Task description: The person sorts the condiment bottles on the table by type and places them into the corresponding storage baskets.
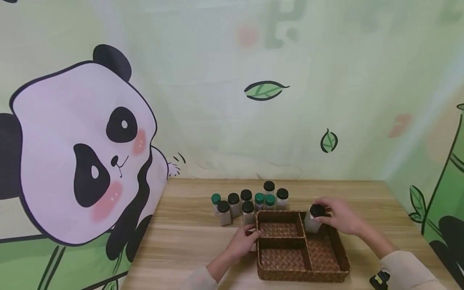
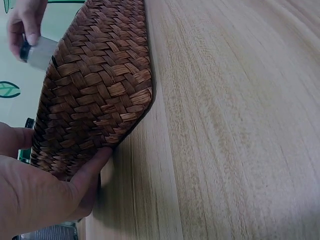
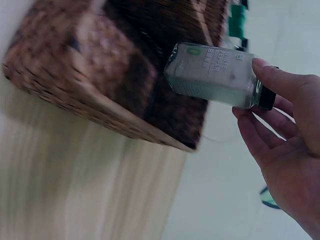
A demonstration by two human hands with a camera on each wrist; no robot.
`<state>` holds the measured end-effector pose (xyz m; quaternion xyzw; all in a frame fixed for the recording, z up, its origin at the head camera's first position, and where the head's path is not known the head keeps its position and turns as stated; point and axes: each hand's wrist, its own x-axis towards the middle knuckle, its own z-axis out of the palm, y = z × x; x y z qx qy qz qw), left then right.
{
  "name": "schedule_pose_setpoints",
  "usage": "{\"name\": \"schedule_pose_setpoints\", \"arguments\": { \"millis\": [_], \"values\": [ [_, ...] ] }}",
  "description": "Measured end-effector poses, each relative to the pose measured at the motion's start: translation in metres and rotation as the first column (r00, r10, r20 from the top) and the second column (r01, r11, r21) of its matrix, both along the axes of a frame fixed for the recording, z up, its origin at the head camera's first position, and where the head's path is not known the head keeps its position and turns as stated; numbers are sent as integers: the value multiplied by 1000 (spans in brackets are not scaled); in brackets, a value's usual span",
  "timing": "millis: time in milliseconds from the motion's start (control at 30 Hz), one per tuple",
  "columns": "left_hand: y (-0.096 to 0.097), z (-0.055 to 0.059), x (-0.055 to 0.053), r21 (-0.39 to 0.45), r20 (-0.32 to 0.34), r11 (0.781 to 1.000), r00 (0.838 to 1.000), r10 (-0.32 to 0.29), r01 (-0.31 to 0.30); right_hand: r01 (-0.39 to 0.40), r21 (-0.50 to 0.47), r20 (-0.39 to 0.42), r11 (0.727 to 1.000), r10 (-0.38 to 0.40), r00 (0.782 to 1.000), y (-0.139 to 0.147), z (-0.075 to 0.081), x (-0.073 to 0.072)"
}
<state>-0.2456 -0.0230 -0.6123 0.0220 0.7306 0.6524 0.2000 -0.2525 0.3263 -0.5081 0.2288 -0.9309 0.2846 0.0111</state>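
My right hand (image 1: 342, 216) grips a clear square jar (image 3: 215, 75) near its black cap (image 1: 317, 210), thumb on one side and fingers on the other. Its label reads white pepper, and pale contents show through. In the head view the jar hangs upright over the back of the long right compartment of a brown woven basket (image 1: 302, 275). My left hand (image 1: 242, 241) holds that basket at its left side. In the left wrist view, one of its fingertips (image 2: 104, 154) lies against the lower edge of the woven wall.
Several jars with black caps (image 1: 233, 198) and green caps (image 1: 216, 198) stand behind and left of the basket on the wooden table (image 1: 188, 241). Two smaller compartments fill the basket's left half. A panda-print cloth (image 1: 217, 121) hangs behind the table.
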Motion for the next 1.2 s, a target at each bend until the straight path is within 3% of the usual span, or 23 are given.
{"name": "schedule_pose_setpoints", "arguments": {
  "millis": [167, 400, 567, 700, 933, 1200],
  "values": [
    [3, 2, -1, 14, 7, 1000, 1000, -8, 8, -17, 53, -4, 998, 18, 1000, -7, -17, 1],
    [6, 3, 2, -50, -60, 999, 998, -8, 5, -15, 37, -69, 999, 17, 997, -8, -39, 3],
    [1, -3, 9, -75, -79, 997, 997, -26, 20, -28, 44, -22, 999, 29, 999, -12, -48, 5],
    [-2, -1, 9, -101, -85, 995, 996, -32, 24, -27, 58, 19, 998, 26, 999, -18, -46, 4],
    [-1, 11, 3, -50, -45, 998, 998, -33, 31, -31, 89, -37, 996, 35, 999, -20, -37, -2],
    [-2, 15, 4, -104, -59, 994, 997, -52, 46, -13, 95, -33, 995, 16, 999, -18, -43, 0]
  ]
}}
